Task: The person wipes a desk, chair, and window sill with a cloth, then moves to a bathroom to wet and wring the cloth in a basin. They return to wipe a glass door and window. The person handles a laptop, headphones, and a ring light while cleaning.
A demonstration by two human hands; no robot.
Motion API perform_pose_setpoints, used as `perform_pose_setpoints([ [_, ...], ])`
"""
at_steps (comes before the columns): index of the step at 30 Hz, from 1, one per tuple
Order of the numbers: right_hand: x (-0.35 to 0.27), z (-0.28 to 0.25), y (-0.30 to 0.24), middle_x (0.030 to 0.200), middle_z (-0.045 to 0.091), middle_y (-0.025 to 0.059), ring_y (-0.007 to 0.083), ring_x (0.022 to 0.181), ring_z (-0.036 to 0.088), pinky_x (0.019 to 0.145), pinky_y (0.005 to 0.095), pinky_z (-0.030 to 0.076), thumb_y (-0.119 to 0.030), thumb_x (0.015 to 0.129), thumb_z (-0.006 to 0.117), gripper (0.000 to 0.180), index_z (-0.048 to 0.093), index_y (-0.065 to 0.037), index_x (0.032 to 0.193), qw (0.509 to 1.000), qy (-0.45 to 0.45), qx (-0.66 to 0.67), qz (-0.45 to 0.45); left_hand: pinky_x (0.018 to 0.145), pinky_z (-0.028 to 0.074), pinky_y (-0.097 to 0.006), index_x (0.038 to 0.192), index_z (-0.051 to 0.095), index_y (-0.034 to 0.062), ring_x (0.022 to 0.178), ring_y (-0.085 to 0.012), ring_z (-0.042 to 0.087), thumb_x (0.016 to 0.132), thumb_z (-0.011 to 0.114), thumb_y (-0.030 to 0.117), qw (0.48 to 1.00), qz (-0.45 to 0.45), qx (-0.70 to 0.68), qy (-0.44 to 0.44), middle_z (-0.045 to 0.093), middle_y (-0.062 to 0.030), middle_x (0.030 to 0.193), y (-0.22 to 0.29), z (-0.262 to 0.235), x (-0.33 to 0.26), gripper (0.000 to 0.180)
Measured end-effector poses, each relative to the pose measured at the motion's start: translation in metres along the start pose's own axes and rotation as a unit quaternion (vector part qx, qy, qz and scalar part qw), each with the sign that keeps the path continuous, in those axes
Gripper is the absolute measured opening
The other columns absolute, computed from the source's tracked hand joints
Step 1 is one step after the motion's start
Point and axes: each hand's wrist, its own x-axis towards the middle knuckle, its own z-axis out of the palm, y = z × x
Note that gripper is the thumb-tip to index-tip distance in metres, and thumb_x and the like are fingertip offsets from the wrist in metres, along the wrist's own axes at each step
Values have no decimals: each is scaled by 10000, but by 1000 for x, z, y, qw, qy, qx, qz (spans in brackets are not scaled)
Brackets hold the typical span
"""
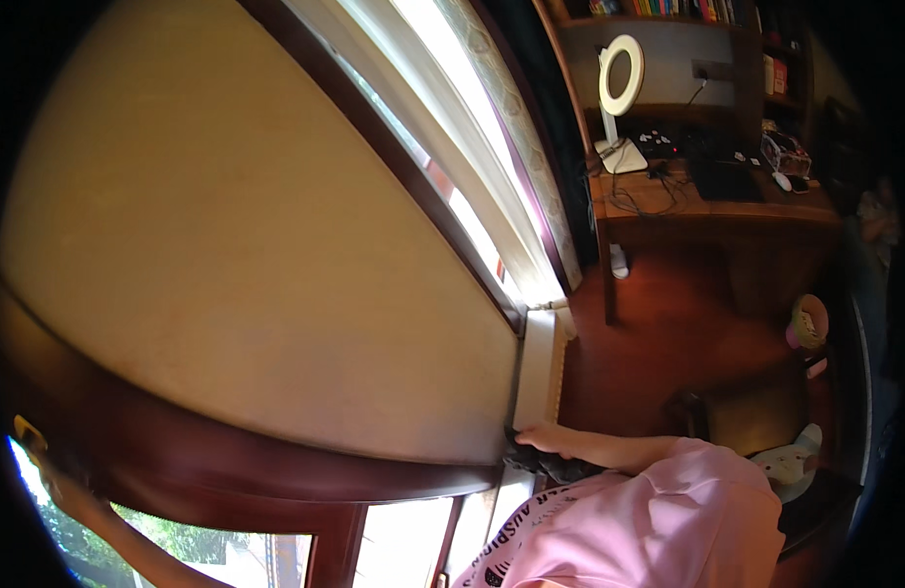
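At the far left edge, my left hand (72, 497) reaches up along the window frame. Its fingers look closed at the lower end of a small yellow object (28, 437), whose kind I cannot make out. My right hand (548, 439) is low in the middle, by the end of a pale ledge (538, 367). It is closed and rests against a dark bunched thing (551, 465); its fingertips are hidden. Between the hands runs a dark red-brown wooden frame (305, 468) below a broad beige panel (266, 255).
Bright windows (403, 534) line the lower left, and curtains (516, 127) hang beside another window. Further off stands a wooden desk (717, 204) with a white ring lamp (621, 78) and cables. A chair (752, 412) and a small bin (807, 323) are at right.
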Motion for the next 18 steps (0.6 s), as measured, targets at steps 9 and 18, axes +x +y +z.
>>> perform_pose_setpoints([
  [9, 40, -137, -37, 794, 634, 71, 175, 700, 587, 634, 334, 465, -218, 837, 581, 256, 639, 10, 938, 998, 25, -5, -61, 828, 493, -383, 1271, 448, -2, 1026, -291, 567, 961, 453, 357, 953, 187, 228, 72, 520, -177, 1180, 33, -1, -118, 476],
  [18, 186, -230, -187, 1169, 604, 163, 288, 1070, 568, 927, 392, 431, -210, 836, 541, 465, 527, -46, 1271, 972, -28, -189, -138, 892, 447, -369, 1157, 494, -31, 996, -260, 558, 947, 532, 204, 882, 366, 291, -62, 552, -160, 1098, 112, 89, -366, 318],
])
